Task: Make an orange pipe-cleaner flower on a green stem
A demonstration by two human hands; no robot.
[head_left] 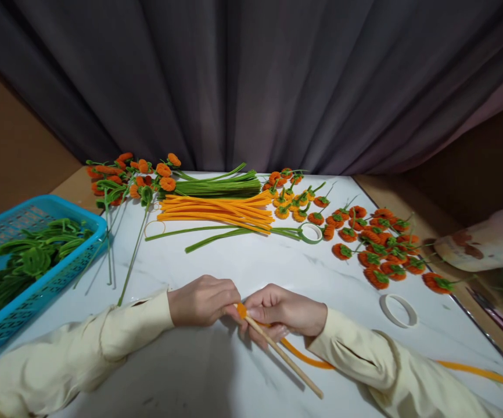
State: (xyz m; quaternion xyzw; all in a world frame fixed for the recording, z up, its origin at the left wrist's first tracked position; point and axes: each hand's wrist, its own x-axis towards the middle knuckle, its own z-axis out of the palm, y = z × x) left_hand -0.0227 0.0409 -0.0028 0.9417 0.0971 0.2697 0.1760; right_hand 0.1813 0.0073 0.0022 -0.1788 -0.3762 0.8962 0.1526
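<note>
A thin wooden stick point(293, 364) slants down to the right over the table, with an orange pipe cleaner point(301, 355) wound round its upper end. My left hand point(205, 301) is closed on that end of the stick. The fingers of my right hand point(277, 310) pinch the pipe cleaner at the coil, close beside the left fingertips. Its loose tail runs under my right forearm and off toward the right edge. My palms and some of the fingertips are hidden.
Orange pipe cleaners point(216, 210) and green pipe cleaners point(221, 184) lie in piles behind my hands. Finished orange flowers point(382, 247) cluster at the right, stemmed ones point(164, 174) at the back left. A blue basket point(99, 232) holds green leaves. A tape roll point(397, 310) lies right.
</note>
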